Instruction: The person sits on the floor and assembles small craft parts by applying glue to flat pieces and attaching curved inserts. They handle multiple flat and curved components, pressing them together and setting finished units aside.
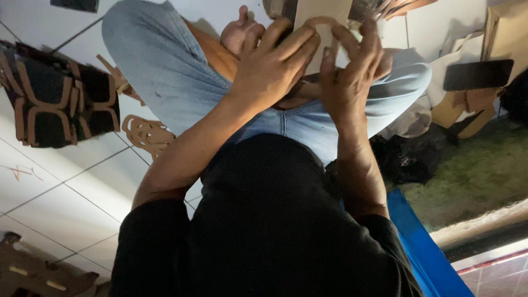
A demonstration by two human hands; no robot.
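Head view, seated cross-legged on tiled floor (66, 187): both hands, left hand (272, 69) and right hand (352, 71), pinch a tan curved strip (324, 23) against a pale board (322, 14), steadying it over the lap.

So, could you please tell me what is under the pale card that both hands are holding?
Under the pale card, the blue jeans and a bare foot show. The left hand and right hand cover its lower part, so anything there is hidden.

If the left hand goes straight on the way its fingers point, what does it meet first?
The left hand points up-right, its fingers already on a pale tan flat piece. That piece comes first, with the right hand close beside it; depth is unclear.
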